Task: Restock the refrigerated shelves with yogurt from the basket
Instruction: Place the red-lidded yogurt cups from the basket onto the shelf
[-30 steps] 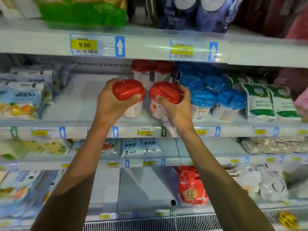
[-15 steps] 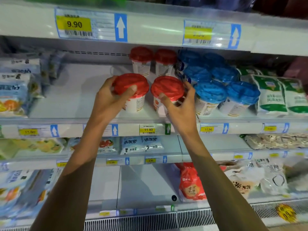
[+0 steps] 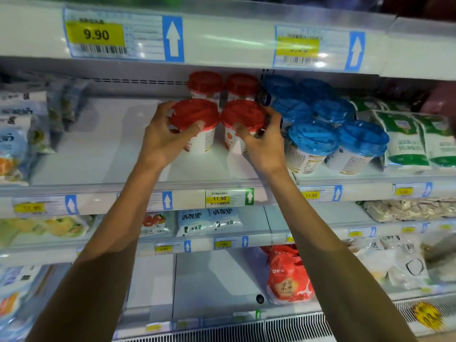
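Note:
Two white yogurt cups with red lids stand side by side on the white refrigerated shelf [image 3: 98,169], in front of two more red-lidded cups [image 3: 204,82]. My left hand [image 3: 165,139] grips the left cup [image 3: 195,114] around its lid rim. My right hand [image 3: 261,141] grips the right cup [image 3: 243,114] the same way, fingers curled over the lid edge. Both cups sit upright and touch each other. The basket is out of view.
Several blue-lidded cups [image 3: 313,139] fill the shelf just right of my right hand, with green-and-white pouches [image 3: 404,139] beyond. Bagged goods [image 3: 14,134] lie at the shelf's left end. Bare shelf lies left of the cups. An upper shelf edge with price tags [image 3: 96,35] hangs overhead.
Both hands have pushed the two red-lidded cups deeper onto the shelf, up against the back pair. The cups now sit closer together and the view has moved nearer.

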